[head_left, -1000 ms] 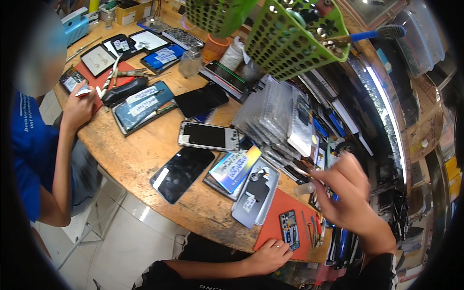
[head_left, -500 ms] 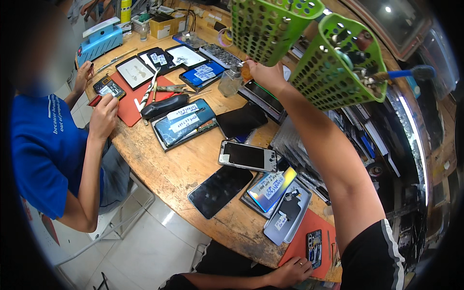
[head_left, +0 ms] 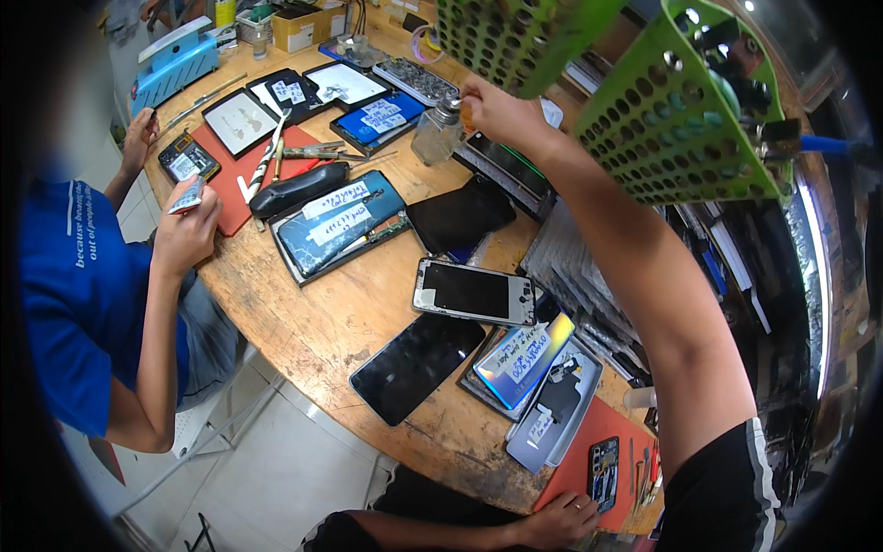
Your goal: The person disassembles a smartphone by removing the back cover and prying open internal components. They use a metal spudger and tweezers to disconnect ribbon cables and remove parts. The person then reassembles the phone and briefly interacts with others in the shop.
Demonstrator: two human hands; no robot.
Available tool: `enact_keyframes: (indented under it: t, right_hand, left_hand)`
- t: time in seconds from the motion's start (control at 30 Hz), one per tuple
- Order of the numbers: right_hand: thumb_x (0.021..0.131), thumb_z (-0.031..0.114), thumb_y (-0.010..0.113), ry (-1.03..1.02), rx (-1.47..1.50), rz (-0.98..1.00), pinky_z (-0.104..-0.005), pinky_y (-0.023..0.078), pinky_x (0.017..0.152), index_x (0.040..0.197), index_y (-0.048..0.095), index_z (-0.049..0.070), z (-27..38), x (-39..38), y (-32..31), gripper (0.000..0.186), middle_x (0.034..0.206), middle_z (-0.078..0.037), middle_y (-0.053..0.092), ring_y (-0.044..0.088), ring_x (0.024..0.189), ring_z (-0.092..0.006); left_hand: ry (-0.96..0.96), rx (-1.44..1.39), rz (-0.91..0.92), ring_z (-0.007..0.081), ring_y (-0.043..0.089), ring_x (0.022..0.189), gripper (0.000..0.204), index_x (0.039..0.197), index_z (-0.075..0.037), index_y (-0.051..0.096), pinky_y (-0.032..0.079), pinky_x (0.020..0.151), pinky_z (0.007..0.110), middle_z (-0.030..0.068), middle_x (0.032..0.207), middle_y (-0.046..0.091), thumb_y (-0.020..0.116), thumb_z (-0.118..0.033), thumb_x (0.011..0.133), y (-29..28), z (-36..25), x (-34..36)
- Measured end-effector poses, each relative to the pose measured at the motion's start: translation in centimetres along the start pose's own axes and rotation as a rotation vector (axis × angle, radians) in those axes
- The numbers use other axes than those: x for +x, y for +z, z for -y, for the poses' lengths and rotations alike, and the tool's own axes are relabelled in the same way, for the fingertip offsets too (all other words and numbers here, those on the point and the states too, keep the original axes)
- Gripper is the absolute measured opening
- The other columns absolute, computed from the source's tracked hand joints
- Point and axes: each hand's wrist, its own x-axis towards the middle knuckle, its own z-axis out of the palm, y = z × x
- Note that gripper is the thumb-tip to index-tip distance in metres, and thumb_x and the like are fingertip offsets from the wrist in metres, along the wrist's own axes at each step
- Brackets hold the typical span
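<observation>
My right hand [head_left: 504, 118] reaches far across the bench, fingers curled closed beside a glass jar with a metal cap [head_left: 438, 134]. Something small and amber [head_left: 467, 116] shows partly under its fingers; the grip itself is mostly hidden. Near the bottom, my left hand [head_left: 559, 521], with a ring on one finger, lies on an orange mat [head_left: 572, 463], fingers loosely extended. Its fingertips rest beside an opened phone [head_left: 603, 475] with bare inner parts. Several slim tools [head_left: 641, 478] lie right of that phone.
Green perforated baskets [head_left: 676, 115] of tools hang close above my right arm. Phones, including a dark one [head_left: 417, 368] and a white-framed one [head_left: 474, 292], cover the bench. At left, a co-worker in a blue shirt [head_left: 87, 322] holds a small flat piece over an opened phone [head_left: 189, 160].
The view has shifted slightly. My right hand stays by the jar, its fingers now nearer the cap. The co-worker's hand has turned, showing a small flat piece. My left hand stays beside the phone.
</observation>
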Motion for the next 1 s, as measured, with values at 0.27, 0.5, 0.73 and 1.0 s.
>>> enact_keyframes:
  t: [0.27, 0.5, 0.73, 1.0]
  right_hand:
    - [0.096, 0.019, 0.073, -0.122, 0.007, -0.1, -0.0459, 0.059, 0.088, 0.106, 0.08, 0.012, -0.4, -0.1, -0.2, 0.014, 0.097, -0.011, 0.08, 0.076, 0.096, -0.0334]
    - [0.092, 0.021, 0.077, -0.021, 0.136, 0.03, -0.0464, 0.059, 0.089, 0.102, 0.081, 0.01, -0.5, -0.3, -0.4, 0.015, 0.1, -0.009, 0.08, 0.076, 0.098, -0.0313]
    - [0.093, 0.025, 0.08, -0.12, 0.026, -0.062, -0.0479, 0.059, 0.086, 0.103, 0.081, 0.008, -0.6, 0.0, 0.4, 0.019, 0.097, -0.011, 0.08, 0.076, 0.098, -0.032]
    - [0.092, 0.021, 0.078, 0.085, 0.197, -0.264, -0.0499, 0.06, 0.089, 0.106, 0.082, 0.007, -0.7, -0.7, -0.9, 0.02, 0.094, -0.016, 0.08, 0.077, 0.095, -0.0364]
  left_hand:
    - [-0.016, 0.06, 0.089, 0.0241, 0.063, 0.096, 0.052, 0.135, -0.005, 0.07, 0.051, 0.084, 0.044, 0.0085, 0.104, 0.067, 0.065, -0.029, 0.089, -0.1, -0.5, -0.4]
    - [-0.097, -0.1, 0.089, 0.0219, 0.06, 0.097, 0.023, 0.106, -0.007, 0.066, 0.049, 0.088, 0.034, 0.0061, 0.099, 0.058, 0.061, -0.025, 0.093, 0.4, -0.7, -0.3]
    - [-0.076, -0.069, 0.113, 0.0224, 0.061, 0.099, 0.024, 0.108, -0.006, 0.066, 0.05, 0.091, 0.036, 0.0064, 0.101, 0.058, 0.06, -0.024, 0.093, -0.1, -0.5, -0.2]
    - [-0.058, -0.113, 0.215, 0.0233, 0.062, 0.101, 0.028, 0.114, -0.007, 0.068, 0.049, 0.092, 0.037, 0.0069, 0.103, 0.059, 0.061, -0.023, 0.092, -2.9, 0.6, 1.0]
